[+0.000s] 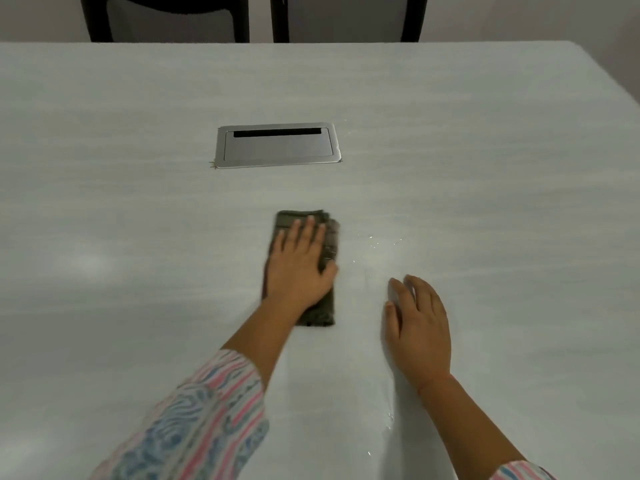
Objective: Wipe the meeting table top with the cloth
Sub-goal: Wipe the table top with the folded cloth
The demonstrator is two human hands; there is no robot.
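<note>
A folded dark olive cloth lies on the pale grey meeting table top, a little in front of the table's middle. My left hand presses flat on the cloth, fingers spread and pointing away from me, thumb hooked over its right edge. My right hand rests palm down on the bare table to the right of the cloth, fingers loosely together, holding nothing. Small wet droplets glint on the surface between the cloth and my right hand.
A silver cable hatch with a dark slot is set into the table beyond the cloth. Two dark chairs stand behind the far edge. The table's right edge slants away at the upper right.
</note>
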